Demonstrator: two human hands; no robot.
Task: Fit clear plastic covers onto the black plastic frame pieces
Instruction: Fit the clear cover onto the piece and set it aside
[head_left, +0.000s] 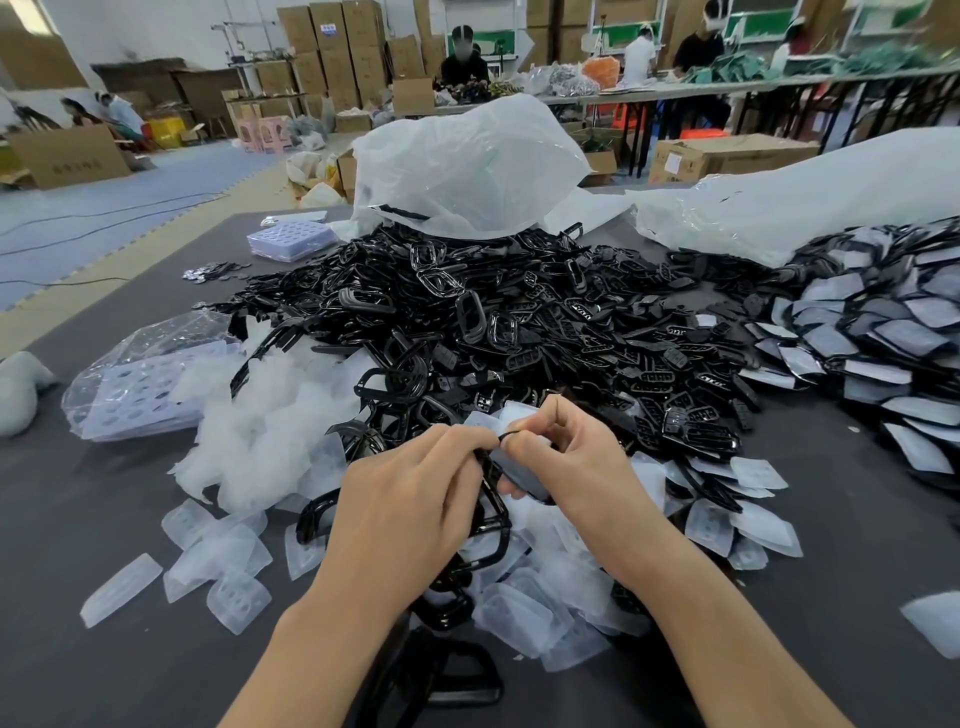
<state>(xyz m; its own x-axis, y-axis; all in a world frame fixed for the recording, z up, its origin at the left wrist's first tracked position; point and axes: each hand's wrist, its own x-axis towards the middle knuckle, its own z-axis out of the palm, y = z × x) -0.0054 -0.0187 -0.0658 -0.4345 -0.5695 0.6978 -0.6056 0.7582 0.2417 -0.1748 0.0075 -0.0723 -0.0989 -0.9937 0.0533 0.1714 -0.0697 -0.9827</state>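
Note:
My left hand (415, 493) and my right hand (566, 457) meet above the table's middle, both gripping one black frame piece (496, 512) with a clear plastic cover (511, 415) against it. My fingertips pinch the frame's top edge together. Most of the piece is hidden by my fingers. Loose clear covers (218, 561) lie scattered on the dark table below and to the left. A big heap of black frame pieces (467, 322) rises just beyond my hands.
Finished covered pieces (893, 338) pile up at the right. White plastic bags (467, 161) stand behind the heap. A clear bag of perforated sheets (135, 384) lies at the left, beside crumpled white film (260, 415). People work at tables in the background.

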